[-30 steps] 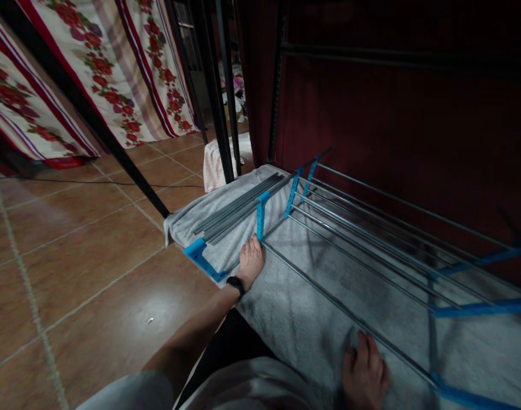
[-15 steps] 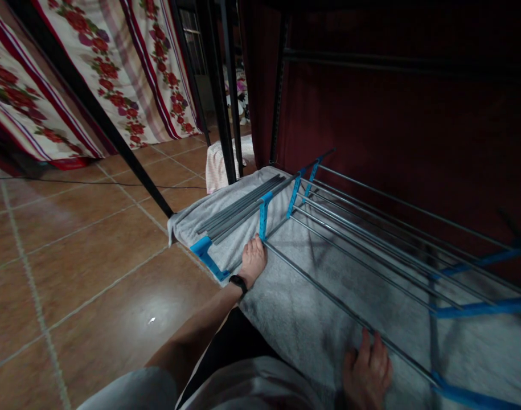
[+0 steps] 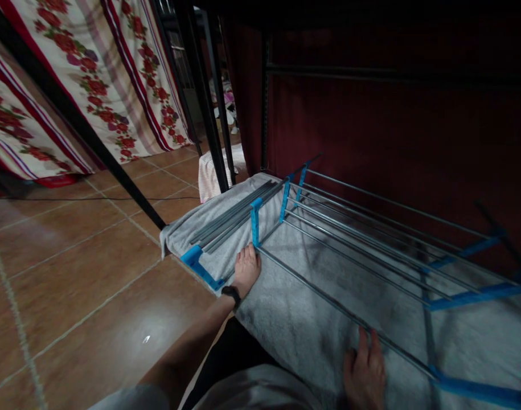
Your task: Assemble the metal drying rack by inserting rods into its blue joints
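Head view, rack: the blue-and-metal rack [image 3: 478, 297] lies spread on the gray blanket [image 3: 294, 330].
Joined: several rods span its blue brackets, seemingly seated.
Unsettled: gray tubes [image 3: 234, 219] lie bundled at its left; whether they are attached is unclear.
Left hand [image 3: 247, 269]: fingers together at the front bar's end, grip hidden.
Right hand [image 3: 365, 370]: fingers loosely open, tips against the bar, not wrapped.

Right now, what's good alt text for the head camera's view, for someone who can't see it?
A person's left hand is at the foot of a blue bracket on a metal-rod rack, the right hand at its front rod. The rack lies on grey cloth; tiled floor and a floral curtain show leftward.
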Demonstrator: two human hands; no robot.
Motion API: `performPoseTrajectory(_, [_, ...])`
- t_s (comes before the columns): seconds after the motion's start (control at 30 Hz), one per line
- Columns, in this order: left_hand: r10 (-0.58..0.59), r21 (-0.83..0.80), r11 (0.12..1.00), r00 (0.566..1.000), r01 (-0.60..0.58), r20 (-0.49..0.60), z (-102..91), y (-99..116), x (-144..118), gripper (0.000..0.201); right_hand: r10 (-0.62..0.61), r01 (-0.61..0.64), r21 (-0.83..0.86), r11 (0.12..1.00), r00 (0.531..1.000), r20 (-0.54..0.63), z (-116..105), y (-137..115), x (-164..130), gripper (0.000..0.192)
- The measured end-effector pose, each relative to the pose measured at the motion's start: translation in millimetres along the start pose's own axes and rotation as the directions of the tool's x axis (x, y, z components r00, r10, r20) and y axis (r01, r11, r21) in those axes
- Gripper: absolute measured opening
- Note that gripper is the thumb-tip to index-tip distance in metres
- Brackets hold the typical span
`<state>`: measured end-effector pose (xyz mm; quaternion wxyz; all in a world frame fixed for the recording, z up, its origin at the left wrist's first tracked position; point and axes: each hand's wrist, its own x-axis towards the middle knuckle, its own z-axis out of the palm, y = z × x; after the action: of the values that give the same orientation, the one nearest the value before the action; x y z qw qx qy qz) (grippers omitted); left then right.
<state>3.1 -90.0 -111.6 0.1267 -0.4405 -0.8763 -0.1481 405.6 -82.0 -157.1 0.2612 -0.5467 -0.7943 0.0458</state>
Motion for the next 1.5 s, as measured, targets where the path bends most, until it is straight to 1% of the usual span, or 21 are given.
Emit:
performPoseTrajectory(0.13, [0.012, -0.004, 1.0, 1.0, -0.012, 0.013, 0.9, -1.8, -3.2, 0.05, 0.038, -0.038, -0.002, 0.999, 0.999, 0.005, 2.8, 0.0, -1.5, 0.065])
performPoseTrajectory(0.3, [0.032, -0.03, 0.999, 0.999, -0.031, 0.031, 3.7, -4.9, -9.2, 0.051, 0.05, -0.047, -0.051, 0.998, 0.998, 0.044, 2.0, -2.2, -2.4, 0.064])
performPoseTrajectory(0.43, [0.047, -0.049, 0.998, 0.999, -0.046, 0.021, 6.3, -7.3, -15.6, 0.053, 0.057, -0.054, -0.072, 0.996, 0.997, 0.046, 0.8, -5.5, -2.0, 0.063])
performPoseTrajectory(0.6, [0.099, -0.087, 0.991, 0.995, -0.099, -0.001, 3.2, -10.9, -24.8, 0.055, 0.067, -0.062, -0.086, 0.994, 0.996, 0.051, 3.1, -5.5, -2.3, 0.063])
performPoseTrajectory(0.8, [0.186, -0.119, 0.975, 0.982, -0.188, -0.032, -2.8, -21.2, -42.9, 0.043, 0.065, -0.06, -0.091, 0.994, 0.996, 0.053, 6.7, -1.9, -3.9, 0.062])
performPoseTrajectory(0.9, [0.253, -0.147, 0.956, 0.967, -0.252, -0.012, -7.6, -30.1, -56.0, 0.042, 0.074, -0.069, -0.093, 0.993, 0.996, 0.052, 5.2, -2.7, -4.3, 0.062])
performPoseTrajectory(1.0, [0.317, -0.211, 0.929, 0.948, -0.306, 0.022, -13.7, -40.0, -70.3, 0.043, 0.063, -0.058, -0.076, 0.995, 0.996, 0.069, 1.3, -4.2, -3.8, 0.063])
performPoseTrajectory(1.07, [0.342, -0.243, 0.914, 0.939, -0.324, 0.034, -17.8, -47.1, -79.6, 0.043, 0.053, -0.047, -0.064, 0.997, 0.995, 0.086, -1.3, -4.8, -3.3, 0.064])
performPoseTrajectory(1.17, [0.368, -0.275, 0.896, 0.93, -0.348, 0.022, -24.1, -59.7, -92.5, 0.042, 0.047, -0.041, -0.066, 0.997, 0.995, 0.092, -2.8, -4.6, -2.7, 0.065])
performPoseTrajectory(1.23, [0.36, -0.299, 0.89, 0.933, -0.346, -0.006, -28.9, -70.3, -101.5, 0.04, 0.044, -0.038, -0.074, 0.997, 0.995, 0.088, -2.3, -4.0, -2.7, 0.064])
performPoseTrajectory(1.37, [0.287, -0.356, 0.888, 0.956, -0.291, -0.065, -38.8, -94.8, -124.0, 0.035, 0.024, -0.017, -0.09, 0.996, 0.996, 0.081, 0.1, -3.2, -3.0, 0.063])
performPoseTrajectory(1.5, [0.223, -0.39, 0.892, 0.973, -0.227, -0.056, -41.4, -117.8, -148.9, 0.03, 0.041, -0.037, -0.105, 0.994, 0.998, 0.038, 1.4, -4.1, -3.2, 0.062])
